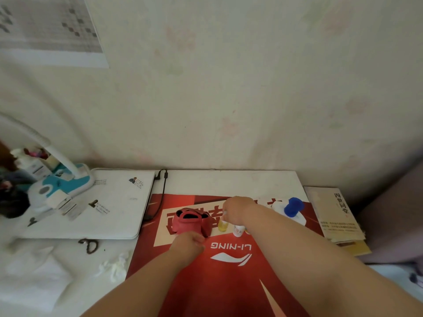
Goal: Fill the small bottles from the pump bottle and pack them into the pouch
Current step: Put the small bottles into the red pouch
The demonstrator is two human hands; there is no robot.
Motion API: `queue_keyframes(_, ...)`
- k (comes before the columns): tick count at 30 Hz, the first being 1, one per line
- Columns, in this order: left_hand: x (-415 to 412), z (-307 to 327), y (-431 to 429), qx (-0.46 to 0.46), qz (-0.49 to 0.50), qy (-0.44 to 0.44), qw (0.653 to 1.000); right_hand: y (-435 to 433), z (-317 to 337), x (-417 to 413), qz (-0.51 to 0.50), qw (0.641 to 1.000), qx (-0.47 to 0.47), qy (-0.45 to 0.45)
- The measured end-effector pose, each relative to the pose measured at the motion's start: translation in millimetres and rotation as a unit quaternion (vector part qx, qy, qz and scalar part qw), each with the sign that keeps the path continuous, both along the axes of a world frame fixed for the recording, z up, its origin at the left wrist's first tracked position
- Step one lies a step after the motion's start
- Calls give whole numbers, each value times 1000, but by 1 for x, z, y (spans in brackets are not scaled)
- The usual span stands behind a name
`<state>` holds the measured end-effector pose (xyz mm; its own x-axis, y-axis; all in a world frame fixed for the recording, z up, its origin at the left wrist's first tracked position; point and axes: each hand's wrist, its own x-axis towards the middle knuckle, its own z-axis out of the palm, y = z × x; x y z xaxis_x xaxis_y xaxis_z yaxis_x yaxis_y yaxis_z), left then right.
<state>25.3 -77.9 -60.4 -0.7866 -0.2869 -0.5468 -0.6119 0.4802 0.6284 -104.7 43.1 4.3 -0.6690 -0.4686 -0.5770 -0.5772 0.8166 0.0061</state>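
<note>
Two bare forearms enter from the bottom edge and extend over a red bag (pixel 231 282) printed with a white logo, which lies flat on the white surface (pixel 229 179).

Left hand (pixel 187 244): positioned at the near edge of the red pouch (pixel 191 223). The fingers are curled closed and touch the pouch's front rim; whether they pinch the fabric cannot be determined. The pouch stands on the red bag with its mouth open toward the camera side.

Right hand (pixel 237 209): positioned just right of the pouch, above a small bottle with yellow liquid (pixel 222 226). The fingers are closed around the top of this bottle; the cap itself is hidden by the hand. The bottle stands upright on the bag.

A second small bottle (pixel 238 230), white with a pale label, stands upright just beside the yellow one, on its right, partly under the right wrist.

The pump bottle (pixel 291 208), white body with a blue pump head, stands farther right, behind the right forearm, near the right edge of the bag.

Other items:
- A book (pixel 336 213) with a pale cover lies at the right edge of the surface.
- A white laptop (pixel 109 202), closed, lies left of the bag, with a black cable (pixel 160 197) between them.
- A white and teal desk lamp (pixel 61 179) rests on the laptop's far left corner.
- Crumpled white tissue (pixel 113 267) lies near the bag's left edge.
</note>
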Motion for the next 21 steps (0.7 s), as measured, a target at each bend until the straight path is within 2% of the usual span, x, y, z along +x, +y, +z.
queue_keyframes(11, 6, -9, -14, -17, -23, -21, 999, -7, -9, 0, 50, 997, 62, -6)
queue_keyframes(18, 7, -8, -18, -32, -55, -40, 997, -11, -4, 1, 61, 996, 61, 20)
queue_keyframes(21, 6, -7, -18, -23, -53, -36, 998, -18, 1, -2, 55, 997, 24, 47)
